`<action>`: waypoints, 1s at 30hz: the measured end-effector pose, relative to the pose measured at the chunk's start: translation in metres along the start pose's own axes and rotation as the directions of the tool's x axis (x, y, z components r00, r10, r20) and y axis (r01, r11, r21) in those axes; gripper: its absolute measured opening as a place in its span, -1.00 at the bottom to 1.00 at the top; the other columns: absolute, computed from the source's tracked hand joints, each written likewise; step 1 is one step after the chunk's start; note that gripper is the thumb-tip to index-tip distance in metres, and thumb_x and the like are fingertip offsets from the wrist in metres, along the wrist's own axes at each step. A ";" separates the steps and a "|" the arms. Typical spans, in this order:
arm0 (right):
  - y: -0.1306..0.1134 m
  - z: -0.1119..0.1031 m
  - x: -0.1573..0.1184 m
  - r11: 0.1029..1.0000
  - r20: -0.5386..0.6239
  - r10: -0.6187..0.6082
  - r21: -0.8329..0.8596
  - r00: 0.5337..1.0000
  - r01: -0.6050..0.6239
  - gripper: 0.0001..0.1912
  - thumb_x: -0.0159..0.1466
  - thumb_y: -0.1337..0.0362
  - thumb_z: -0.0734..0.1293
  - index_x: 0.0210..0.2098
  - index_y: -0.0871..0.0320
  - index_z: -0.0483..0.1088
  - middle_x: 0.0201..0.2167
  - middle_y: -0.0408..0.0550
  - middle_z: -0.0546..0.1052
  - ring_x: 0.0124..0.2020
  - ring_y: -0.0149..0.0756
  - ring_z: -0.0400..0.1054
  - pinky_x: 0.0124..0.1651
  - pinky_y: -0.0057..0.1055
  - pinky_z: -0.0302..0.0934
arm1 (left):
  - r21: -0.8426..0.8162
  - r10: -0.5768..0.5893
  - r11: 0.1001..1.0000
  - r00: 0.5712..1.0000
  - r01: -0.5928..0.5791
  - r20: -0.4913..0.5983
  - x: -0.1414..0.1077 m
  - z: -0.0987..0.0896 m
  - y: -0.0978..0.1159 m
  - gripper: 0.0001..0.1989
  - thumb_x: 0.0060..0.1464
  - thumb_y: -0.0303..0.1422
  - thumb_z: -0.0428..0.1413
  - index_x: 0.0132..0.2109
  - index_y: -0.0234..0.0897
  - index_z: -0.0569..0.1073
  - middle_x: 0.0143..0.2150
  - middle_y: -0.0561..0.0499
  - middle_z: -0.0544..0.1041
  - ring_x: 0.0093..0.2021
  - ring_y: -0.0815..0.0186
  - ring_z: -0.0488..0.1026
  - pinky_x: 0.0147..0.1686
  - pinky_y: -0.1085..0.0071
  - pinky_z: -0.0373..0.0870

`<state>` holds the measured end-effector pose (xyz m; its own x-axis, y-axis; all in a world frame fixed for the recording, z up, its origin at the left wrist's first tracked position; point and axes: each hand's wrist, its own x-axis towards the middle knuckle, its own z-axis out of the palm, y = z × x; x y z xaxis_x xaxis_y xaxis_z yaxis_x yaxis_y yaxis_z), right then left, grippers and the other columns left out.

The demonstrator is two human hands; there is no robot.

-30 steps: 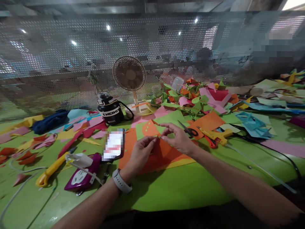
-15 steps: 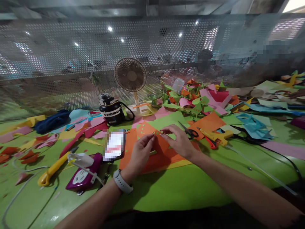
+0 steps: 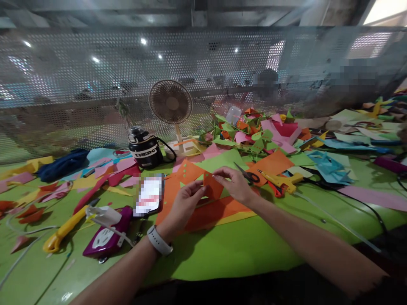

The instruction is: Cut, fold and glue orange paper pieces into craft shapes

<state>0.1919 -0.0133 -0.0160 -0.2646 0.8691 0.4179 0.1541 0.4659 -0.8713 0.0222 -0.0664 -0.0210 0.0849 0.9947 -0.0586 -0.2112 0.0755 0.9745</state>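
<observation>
A small folded piece of orange paper (image 3: 212,188) stands tilted between my two hands, above a larger orange sheet (image 3: 203,218). My right hand (image 3: 234,185) is closed, pinching its upper right corner between thumb and fingers. At its left edge, the thumb and fingers of my left hand (image 3: 186,203) close loosely on the paper; the exact contact is partly hidden. A white watch band circles my left wrist. Behind my left hand lies orange paper with green dots (image 3: 187,169). Black-handled scissors (image 3: 249,174) rest just beyond my right hand.
A yellow glue gun (image 3: 288,182) lies right, its cord trailing. To the left are a phone (image 3: 148,195), a purple power strip (image 3: 110,237) and a yellow-handled tool (image 3: 65,228). A black bottle (image 3: 144,148), a fan (image 3: 171,101) and heaped paper scraps (image 3: 254,131) stand behind.
The small orange piece has turned more upright, showing a broader face. My left fingers have loosened from a tight pinch and shifted slightly left and down. The view has turned slightly right.
</observation>
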 end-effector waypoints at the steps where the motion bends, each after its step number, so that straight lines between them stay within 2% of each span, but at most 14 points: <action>1: 0.000 -0.001 0.001 1.000 -0.022 -0.004 0.015 1.000 0.004 -0.82 0.21 0.15 0.30 -0.32 0.14 0.43 -0.35 -0.08 0.55 -0.28 -0.30 0.40 -0.15 -0.32 0.27 | 0.000 0.003 1.000 1.000 -0.003 -0.005 0.001 0.000 0.000 -0.64 -0.16 -0.20 0.33 -0.21 -0.28 0.53 -0.33 0.00 0.59 -0.31 0.29 0.53 -0.23 0.32 0.48; 4: -0.002 -0.005 0.007 0.991 -0.153 0.010 0.136 0.988 0.012 -0.74 0.19 0.05 0.32 -0.31 0.13 0.40 -0.39 -0.08 0.52 -0.32 -0.31 0.41 -0.16 -0.32 0.30 | 0.005 0.014 1.000 0.998 -0.014 -0.055 0.001 -0.001 0.002 -0.58 -0.25 -0.16 0.37 -0.24 -0.28 0.51 -0.37 0.04 0.57 -0.36 0.30 0.51 -0.28 0.33 0.50; 6: -0.010 -0.009 0.011 0.976 -0.199 0.023 0.218 0.980 0.021 -0.68 0.15 -0.01 0.35 -0.33 0.12 0.37 -0.43 -0.11 0.49 -0.37 -0.33 0.40 -0.24 -0.35 0.31 | 0.019 0.022 1.000 0.996 -0.020 -0.086 0.001 -0.002 0.005 -0.55 -0.29 -0.15 0.38 -0.24 -0.28 0.52 -0.38 0.05 0.57 -0.37 0.30 0.51 -0.29 0.34 0.50; 10: -0.037 -0.014 0.009 0.973 -0.118 -0.014 0.226 0.993 0.040 -0.67 0.18 -0.03 0.33 -0.29 0.12 0.38 -0.47 -0.14 0.47 -0.45 -0.40 0.36 -0.40 -0.45 0.25 | 0.030 0.043 0.999 0.995 -0.040 -0.093 0.001 -0.005 0.007 -0.52 -0.32 -0.13 0.39 -0.24 -0.30 0.54 -0.34 0.03 0.59 -0.34 0.29 0.52 -0.24 0.36 0.49; 13: -0.057 -0.018 -0.003 0.981 0.004 0.012 0.196 1.000 -0.012 -0.64 0.24 -0.04 0.27 -0.27 0.14 0.41 -0.61 -0.23 0.38 -0.58 -0.44 0.28 -0.48 -0.48 0.20 | 0.036 0.072 0.997 0.992 -0.069 -0.099 0.004 -0.006 0.006 -0.49 -0.32 -0.13 0.39 -0.20 -0.32 0.54 -0.33 0.01 0.60 -0.33 0.28 0.52 -0.23 0.37 0.48; 16: -0.069 -0.034 -0.017 0.992 0.119 0.049 0.112 0.992 -0.062 -0.63 0.27 -0.03 0.25 -0.28 0.17 0.43 -0.65 -0.23 0.38 -0.60 -0.42 0.30 -0.49 -0.47 0.22 | 0.024 0.072 0.997 0.988 -0.069 -0.140 0.005 -0.006 0.005 -0.45 -0.35 -0.16 0.41 -0.18 -0.34 0.54 -0.32 0.01 0.62 -0.34 0.30 0.53 -0.25 0.39 0.48; 19: -0.067 -0.074 -0.030 0.978 0.138 0.005 -0.206 0.990 0.024 -0.72 0.30 0.10 0.23 -0.24 0.15 0.46 -0.53 -0.12 0.50 -0.50 -0.36 0.39 -0.40 -0.42 0.26 | 0.020 0.078 0.997 0.987 -0.076 -0.141 0.006 -0.006 0.005 -0.48 -0.32 -0.18 0.40 -0.17 -0.33 0.54 -0.31 0.02 0.63 -0.34 0.32 0.53 -0.23 0.41 0.48; 20: -0.064 -0.092 -0.034 0.930 0.126 -0.030 -0.359 0.992 0.074 -0.75 0.30 0.16 0.22 -0.20 0.13 0.47 -0.46 -0.09 0.54 -0.45 -0.33 0.41 -0.35 -0.38 0.27 | 0.027 0.088 0.996 0.988 -0.085 -0.128 0.006 -0.006 0.005 -0.50 -0.29 -0.18 0.39 -0.17 -0.33 0.54 -0.29 0.01 0.63 -0.34 0.32 0.54 -0.22 0.41 0.48; 22: -0.055 -0.130 -0.039 0.767 0.126 -0.038 -0.633 0.991 0.110 -0.75 0.26 0.27 0.23 -0.12 0.10 0.47 -0.24 -0.01 0.58 -0.27 -0.22 0.44 -0.20 -0.28 0.29 | 0.043 0.116 0.993 0.987 -0.112 -0.109 0.006 -0.007 0.004 -0.55 -0.25 -0.18 0.37 -0.18 -0.31 0.55 -0.26 0.00 0.63 -0.32 0.31 0.55 -0.22 0.40 0.49; 25: -0.037 -0.178 -0.048 0.473 0.149 0.093 -0.877 0.984 0.088 -0.57 0.13 0.44 0.23 -0.02 0.16 0.45 -0.06 0.11 0.53 -0.06 -0.06 0.40 -0.04 -0.18 0.25 | 0.076 0.148 0.987 0.982 -0.140 -0.113 0.007 -0.009 0.003 -0.61 -0.23 -0.19 0.35 -0.22 -0.27 0.56 -0.26 0.00 0.63 -0.30 0.28 0.56 -0.24 0.38 0.50; 27: -0.025 -0.194 -0.054 0.342 0.171 0.187 -0.935 0.967 0.099 -0.46 0.06 0.50 0.24 0.05 0.20 0.42 -0.03 0.15 0.52 -0.03 -0.03 0.38 -0.03 -0.20 0.24 | 0.092 0.153 0.985 0.981 -0.143 -0.120 0.008 -0.009 0.003 -0.64 -0.23 -0.20 0.35 -0.23 -0.25 0.56 -0.27 0.01 0.63 -0.31 0.27 0.56 -0.25 0.38 0.51; 30: -0.010 -0.195 -0.062 0.270 0.229 0.221 -0.948 0.948 0.166 -0.41 0.09 0.50 0.23 0.13 0.20 0.36 -0.02 0.17 0.50 -0.04 -0.07 0.38 -0.07 -0.26 0.24 | 0.107 0.144 0.985 0.984 -0.133 -0.104 0.008 -0.009 0.003 -0.65 -0.23 -0.20 0.34 -0.25 -0.25 0.56 -0.31 0.02 0.63 -0.32 0.27 0.56 -0.27 0.37 0.52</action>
<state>0.3926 -0.0391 0.0173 -0.4344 0.8891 0.1446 0.9007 0.4274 0.0776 0.0131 -0.0574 -0.0204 -0.0478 0.9970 0.0605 -0.1153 -0.0657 0.9912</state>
